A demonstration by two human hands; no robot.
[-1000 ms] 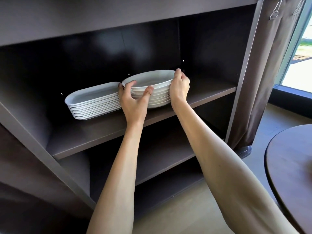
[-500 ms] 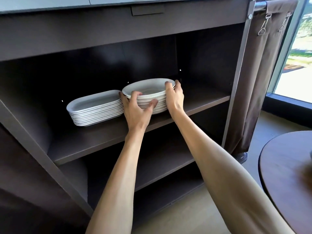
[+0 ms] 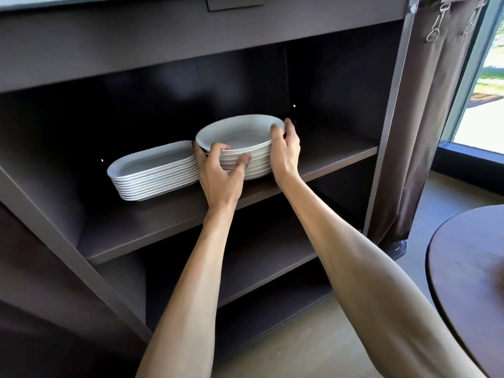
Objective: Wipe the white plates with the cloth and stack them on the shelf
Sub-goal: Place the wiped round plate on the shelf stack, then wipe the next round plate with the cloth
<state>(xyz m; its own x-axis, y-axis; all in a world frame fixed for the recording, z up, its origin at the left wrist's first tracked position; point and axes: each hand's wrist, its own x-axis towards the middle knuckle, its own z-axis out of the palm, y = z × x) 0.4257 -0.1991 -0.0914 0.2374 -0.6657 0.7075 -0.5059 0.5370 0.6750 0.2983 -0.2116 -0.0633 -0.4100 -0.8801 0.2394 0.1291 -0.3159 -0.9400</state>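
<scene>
A stack of several white oval plates (image 3: 240,137) stands on the upper shelf (image 3: 169,222) of a dark cabinet. My left hand (image 3: 221,173) grips the stack's left front side, thumb on the rims. My right hand (image 3: 285,154) holds its right side, fingertips over the top plate's rim. A second stack of white oblong plates (image 3: 155,173) sits just to the left, touching or nearly touching the first. No cloth is in view.
The cabinet has a lower shelf (image 3: 259,257) beneath. A brown curtain (image 3: 425,126) hangs at the cabinet's right side beside a window (image 3: 482,91). A round dark table (image 3: 469,268) stands at the right edge.
My hands stay on the oval stack; the right hand has shifted so its fingers curl over the top rim. The camera has tilted and come closer.
</scene>
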